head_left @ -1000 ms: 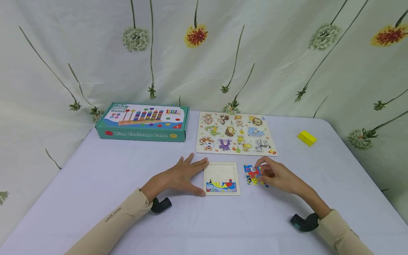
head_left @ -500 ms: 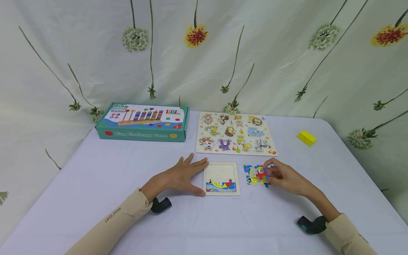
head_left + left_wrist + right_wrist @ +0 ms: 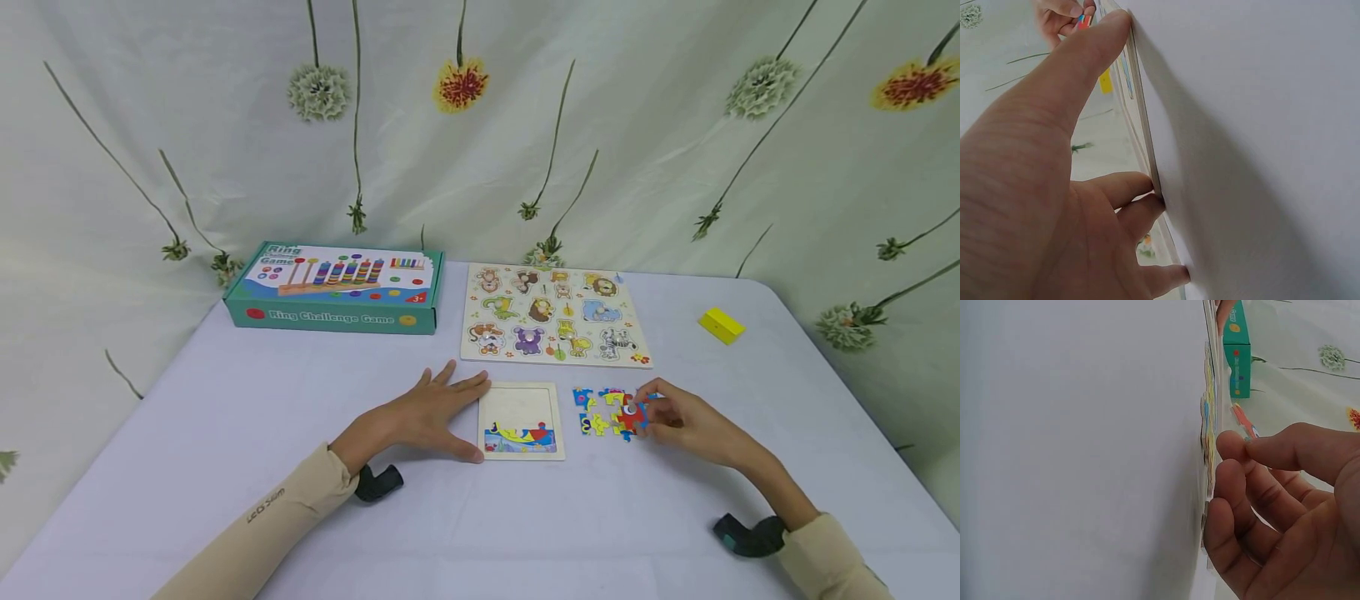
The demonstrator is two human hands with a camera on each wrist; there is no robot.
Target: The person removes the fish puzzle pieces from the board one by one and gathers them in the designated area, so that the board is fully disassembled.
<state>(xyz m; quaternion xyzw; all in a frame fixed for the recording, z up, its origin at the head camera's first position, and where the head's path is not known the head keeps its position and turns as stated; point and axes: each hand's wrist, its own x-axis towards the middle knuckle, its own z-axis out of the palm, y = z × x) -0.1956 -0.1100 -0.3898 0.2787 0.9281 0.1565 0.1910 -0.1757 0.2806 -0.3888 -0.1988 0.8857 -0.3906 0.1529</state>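
My left hand (image 3: 423, 417) lies at the left side of a small wooden puzzle tray (image 3: 517, 405). Its fingers are spread, with thumb and fingertips touching the tray's edge, as the left wrist view also shows. Joined pieces with a yellow and blue picture (image 3: 519, 440) fill the tray's lower part; above them is bare wood. Between thumb and forefinger, my right hand (image 3: 690, 423) pinches a red jigsaw puzzle piece (image 3: 631, 417), tilted up in the right wrist view. Under and beside it lie several loose blue and yellow puzzle pieces (image 3: 596, 424), partly hidden by the held piece.
Behind the tray lies a large animal peg puzzle board (image 3: 555, 317). A green Ring Challenge Game box (image 3: 337, 292) stands at the back left, and a yellow block (image 3: 722, 325) at the back right. A white cloth covers the table (image 3: 480, 533).
My right hand has moved to the right with the red puzzle piece, over the loose pieces, uncovering more of those on the left. My left hand and the tray have stayed in place.
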